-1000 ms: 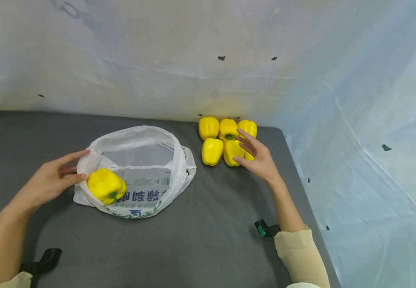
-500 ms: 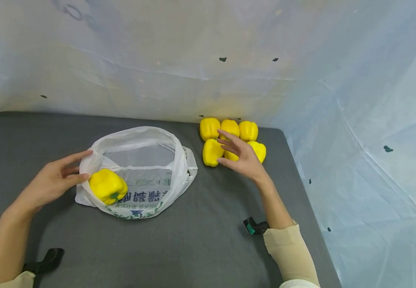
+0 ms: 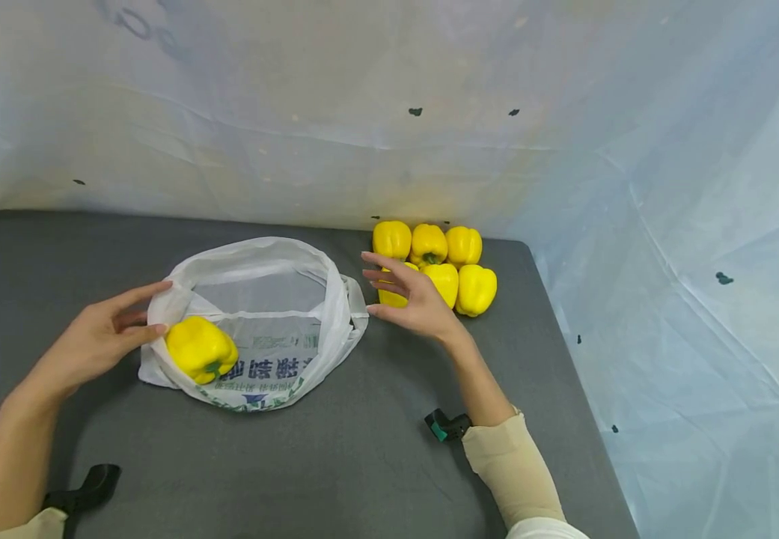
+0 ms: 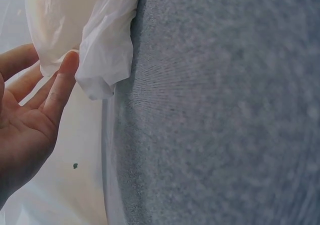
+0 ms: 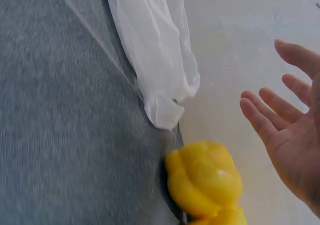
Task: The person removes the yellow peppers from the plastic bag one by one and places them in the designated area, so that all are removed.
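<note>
A white plastic bag (image 3: 264, 299) lies open on the dark grey table (image 3: 376, 449), with one yellow pepper (image 3: 200, 349) inside at its left. My left hand (image 3: 153, 308) rests at the bag's left rim, fingers straight, a fingertip touching the plastic (image 4: 90, 40). My right hand (image 3: 379, 284) hovers empty with fingers spread between the bag's right handle (image 5: 155, 60) and a cluster of several yellow peppers (image 3: 463, 247) at the back right. It partly hides the nearest pepper (image 5: 205, 177).
Translucent plastic sheeting (image 3: 665, 224) forms the back and right walls, close behind the peppers. The table's right edge (image 3: 564, 352) runs just past the cluster. A black strap piece (image 3: 82, 486) shows at the left forearm and another (image 3: 446, 427) at the right.
My right hand has moved left, off the pepper cluster toward the bag's right edge, still empty. The left hand and the pepper in the bag have stayed put.
</note>
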Available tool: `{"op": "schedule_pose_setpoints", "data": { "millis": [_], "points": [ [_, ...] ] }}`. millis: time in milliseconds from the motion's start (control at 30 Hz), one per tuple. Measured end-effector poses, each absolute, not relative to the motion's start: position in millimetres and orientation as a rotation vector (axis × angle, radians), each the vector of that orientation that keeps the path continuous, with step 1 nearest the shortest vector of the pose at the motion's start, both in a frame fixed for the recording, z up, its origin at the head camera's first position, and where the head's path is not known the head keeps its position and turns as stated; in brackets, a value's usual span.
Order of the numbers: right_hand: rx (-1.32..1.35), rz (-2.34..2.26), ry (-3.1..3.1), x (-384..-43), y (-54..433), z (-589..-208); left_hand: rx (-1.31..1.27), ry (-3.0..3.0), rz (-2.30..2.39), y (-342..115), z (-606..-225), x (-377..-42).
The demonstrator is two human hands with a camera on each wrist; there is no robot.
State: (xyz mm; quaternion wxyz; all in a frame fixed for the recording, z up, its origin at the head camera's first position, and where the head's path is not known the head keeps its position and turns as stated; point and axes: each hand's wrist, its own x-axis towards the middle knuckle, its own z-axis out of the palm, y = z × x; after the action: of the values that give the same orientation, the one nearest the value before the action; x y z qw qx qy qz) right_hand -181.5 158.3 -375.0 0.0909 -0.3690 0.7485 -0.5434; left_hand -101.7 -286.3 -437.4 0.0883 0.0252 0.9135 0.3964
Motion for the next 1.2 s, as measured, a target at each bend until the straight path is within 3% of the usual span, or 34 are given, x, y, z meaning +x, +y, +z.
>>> {"op": "schedule_pose_setpoints", "data": {
  "millis": [367, 733, 1200],
  "points": [
    [-1.201, -1.552, 2.119, -181, 126, -383, 0.061, 2.721, 1.174, -288, -435, -100],
    [-1.293, -1.449, 2.096, -190, 100, -426, 0.072, 2.731, 1.189, -287, -435, -95],
    [-1.319, -1.389, 2.002, -178, 52, -435, 0.086, 2.719, 1.166, -287, -434, -97]
  ]
}}
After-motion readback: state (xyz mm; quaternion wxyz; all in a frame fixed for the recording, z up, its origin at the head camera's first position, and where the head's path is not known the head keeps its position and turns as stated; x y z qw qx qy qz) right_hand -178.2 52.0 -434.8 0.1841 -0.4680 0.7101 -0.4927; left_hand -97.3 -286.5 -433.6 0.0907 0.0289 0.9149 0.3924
